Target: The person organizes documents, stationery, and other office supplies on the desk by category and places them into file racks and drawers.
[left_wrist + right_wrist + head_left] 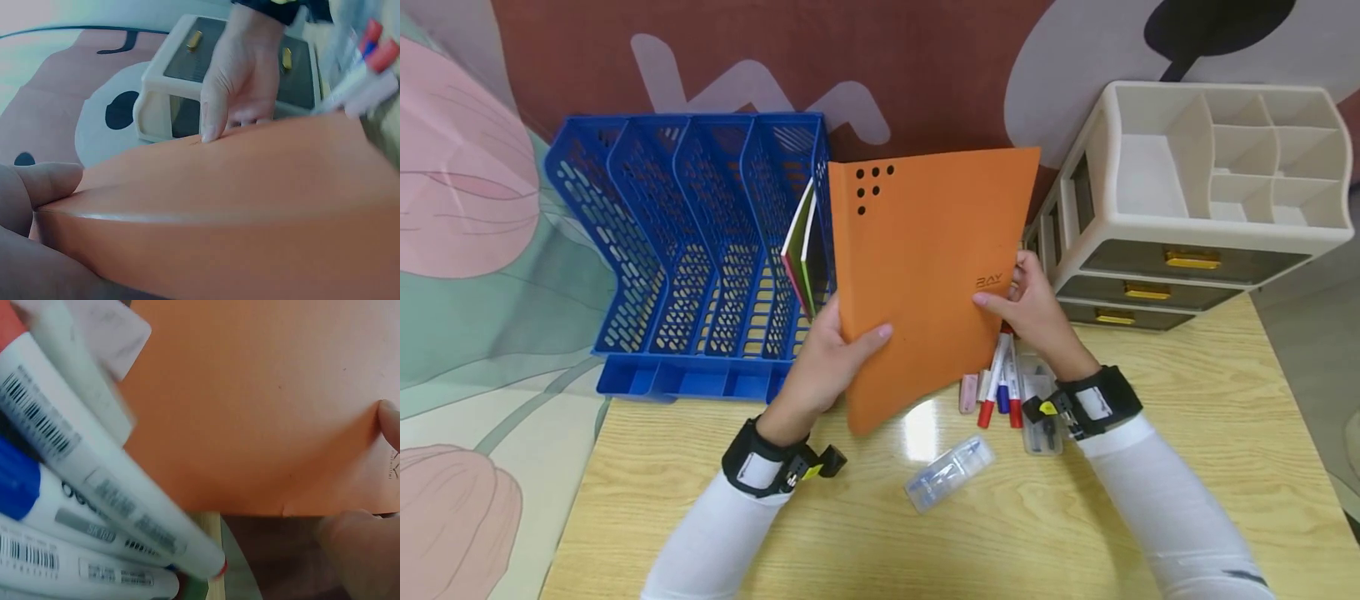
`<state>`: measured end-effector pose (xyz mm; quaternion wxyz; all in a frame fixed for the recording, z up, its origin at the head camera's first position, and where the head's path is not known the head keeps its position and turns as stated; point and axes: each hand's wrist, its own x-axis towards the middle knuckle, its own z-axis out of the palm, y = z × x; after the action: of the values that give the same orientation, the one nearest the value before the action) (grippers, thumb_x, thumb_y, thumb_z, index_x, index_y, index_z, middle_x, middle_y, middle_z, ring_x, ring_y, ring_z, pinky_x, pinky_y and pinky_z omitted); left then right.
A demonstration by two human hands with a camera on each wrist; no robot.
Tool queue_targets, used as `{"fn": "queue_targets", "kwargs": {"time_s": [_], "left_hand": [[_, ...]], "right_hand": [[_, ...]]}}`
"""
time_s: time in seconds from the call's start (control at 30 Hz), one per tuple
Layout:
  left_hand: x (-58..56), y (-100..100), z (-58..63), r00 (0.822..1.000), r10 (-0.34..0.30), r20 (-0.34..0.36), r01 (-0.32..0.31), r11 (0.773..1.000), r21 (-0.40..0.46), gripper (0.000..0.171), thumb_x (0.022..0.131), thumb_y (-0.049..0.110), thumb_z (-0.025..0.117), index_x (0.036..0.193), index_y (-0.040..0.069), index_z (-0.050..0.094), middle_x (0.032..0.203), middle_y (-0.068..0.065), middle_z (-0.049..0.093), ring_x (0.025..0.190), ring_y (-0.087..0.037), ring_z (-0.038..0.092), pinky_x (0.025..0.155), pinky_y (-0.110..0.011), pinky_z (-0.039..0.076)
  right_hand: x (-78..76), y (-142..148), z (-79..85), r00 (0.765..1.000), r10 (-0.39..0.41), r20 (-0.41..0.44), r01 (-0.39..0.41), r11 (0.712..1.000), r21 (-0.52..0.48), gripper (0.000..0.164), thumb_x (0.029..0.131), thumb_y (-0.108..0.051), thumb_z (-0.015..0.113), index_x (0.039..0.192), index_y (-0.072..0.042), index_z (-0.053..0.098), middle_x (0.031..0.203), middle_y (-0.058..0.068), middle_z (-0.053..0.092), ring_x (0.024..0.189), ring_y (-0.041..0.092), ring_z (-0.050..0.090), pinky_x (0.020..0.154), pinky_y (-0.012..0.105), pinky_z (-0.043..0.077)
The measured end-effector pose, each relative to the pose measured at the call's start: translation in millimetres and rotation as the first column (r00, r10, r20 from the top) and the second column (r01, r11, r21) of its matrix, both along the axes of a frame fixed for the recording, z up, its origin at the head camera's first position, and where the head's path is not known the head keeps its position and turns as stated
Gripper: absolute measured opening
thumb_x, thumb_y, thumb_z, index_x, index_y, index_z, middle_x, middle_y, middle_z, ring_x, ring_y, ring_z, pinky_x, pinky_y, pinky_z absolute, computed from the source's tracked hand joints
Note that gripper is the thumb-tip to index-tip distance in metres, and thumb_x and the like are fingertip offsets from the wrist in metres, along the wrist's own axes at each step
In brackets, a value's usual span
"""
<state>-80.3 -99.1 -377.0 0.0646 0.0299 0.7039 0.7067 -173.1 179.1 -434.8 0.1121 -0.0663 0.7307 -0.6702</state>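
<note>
An orange folder (925, 267) with black dots near its top left corner is held up, tilted, between both hands. My left hand (831, 358) grips its spine side, thumb lying on the front cover. On the opposite edge, my right hand (1033, 312) pinches the folder beside the printed lettering, thumb in front and fingers behind. In the left wrist view the folder's spine runs across, with the right hand (240, 81) beyond it. Just left of the folder stands a blue file rack (700, 250); thin books (805, 242) lean in its rightmost slot.
Whiteboard markers (1000, 379) and a pink eraser (968, 393) lie below the folder's lower right edge. Two clear plastic cases, one (950, 472) in front and another (1042, 417) by the right wrist, rest on the wooden table. A white drawer organizer (1210, 233) stands at the right.
</note>
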Motion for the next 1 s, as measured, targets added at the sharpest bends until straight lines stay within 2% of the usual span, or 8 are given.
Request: {"fn": "queue_targets", "kwargs": {"time_s": [0.07, 0.17, 0.37, 0.53, 0.73, 0.87, 1.0], "left_hand": [[-0.1, -2, -1.3, 0.999, 0.000, 0.032, -0.001, 1.000, 0.013, 0.051, 0.096, 0.001, 0.068, 0.143, 0.004, 0.048, 0.131, -0.022, 0.063, 0.112, -0.031, 0.068, 0.093, -0.043, 0.058], [-0.8, -4, -2.4, 0.998, 0.000, 0.066, -0.003, 0.999, 0.038, 0.052, 0.094, 0.002, 0.070, 0.142, 0.004, 0.048, 0.132, -0.021, 0.063, 0.113, -0.030, 0.068, 0.094, -0.043, 0.057], [-0.5, -6, -3.6, 0.991, -0.018, 0.135, 0.004, 0.995, 0.097, 0.042, 0.094, 0.003, 0.069, 0.134, 0.001, 0.054, 0.127, -0.022, 0.067, 0.105, -0.025, 0.073, 0.092, -0.043, 0.061], [0.9, -8, -2.6, 0.988, -0.056, 0.145, 0.038, 0.991, 0.127, 0.046, 0.095, 0.004, 0.069, 0.138, 0.003, 0.052, 0.132, -0.020, 0.065, 0.110, -0.026, 0.072, 0.095, -0.044, 0.059], [1.9, -13, 0.6, 0.990, -0.060, 0.126, 0.057, 0.998, 0.025, 0.048, 0.095, 0.009, 0.072, 0.139, 0.007, 0.054, 0.134, -0.015, 0.065, 0.119, -0.028, 0.068, 0.098, -0.044, 0.057], [2.5, -18, 2.0, 0.995, -0.078, 0.060, 0.081, 0.995, -0.062, 0.047, 0.095, 0.010, 0.073, 0.139, 0.007, 0.057, 0.134, -0.014, 0.067, 0.121, -0.029, 0.067, 0.098, -0.045, 0.057], [4.2, -21, 2.2, 0.996, -0.089, 0.011, 0.090, 0.989, -0.114, 0.048, 0.094, 0.009, 0.074, 0.139, 0.008, 0.058, 0.133, -0.013, 0.068, 0.122, -0.028, 0.067, 0.101, -0.045, 0.056]], "right_hand": [[0.9, 1, 0.8, 1.000, 0.004, -0.003, -0.004, 1.000, -0.007, 0.058, 0.095, -0.005, 0.072, 0.142, -0.013, 0.038, 0.130, 0.000, 0.059, 0.111, 0.007, 0.065, 0.091, 0.017, 0.056], [2.0, 1, 2.0, 1.000, 0.016, -0.007, -0.016, 1.000, 0.010, 0.061, 0.096, -0.009, 0.073, 0.148, -0.009, 0.041, 0.134, 0.006, 0.061, 0.115, 0.008, 0.064, 0.094, 0.018, 0.056], [3.2, 0, 5.5, 1.000, 0.020, 0.000, -0.020, 1.000, 0.024, 0.062, 0.097, -0.010, 0.072, 0.151, -0.011, 0.042, 0.142, 0.013, 0.058, 0.121, 0.011, 0.063, 0.097, 0.019, 0.055], [5.0, -1, 10.0, 1.000, 0.007, 0.005, -0.008, 1.000, 0.030, 0.067, 0.096, -0.012, 0.073, 0.153, -0.015, 0.039, 0.147, 0.013, 0.056, 0.125, 0.012, 0.060, 0.100, 0.019, 0.053], [8.6, -3, 15.8, 1.000, -0.014, -0.014, 0.014, 0.999, 0.042, 0.067, 0.094, -0.013, 0.076, 0.152, -0.014, 0.041, 0.146, 0.012, 0.059, 0.123, 0.010, 0.062, 0.099, 0.019, 0.053], [12.1, -4, 18.9, 0.998, -0.030, -0.047, 0.031, 0.999, 0.028, 0.063, 0.093, -0.011, 0.077, 0.147, -0.012, 0.045, 0.139, 0.008, 0.063, 0.119, 0.008, 0.064, 0.097, 0.016, 0.053], [15.6, -4, 21.2, 0.997, -0.038, -0.067, 0.038, 0.999, 0.005, 0.061, 0.093, -0.010, 0.076, 0.147, -0.013, 0.046, 0.139, 0.006, 0.063, 0.122, 0.009, 0.062, 0.098, 0.016, 0.052]]}}
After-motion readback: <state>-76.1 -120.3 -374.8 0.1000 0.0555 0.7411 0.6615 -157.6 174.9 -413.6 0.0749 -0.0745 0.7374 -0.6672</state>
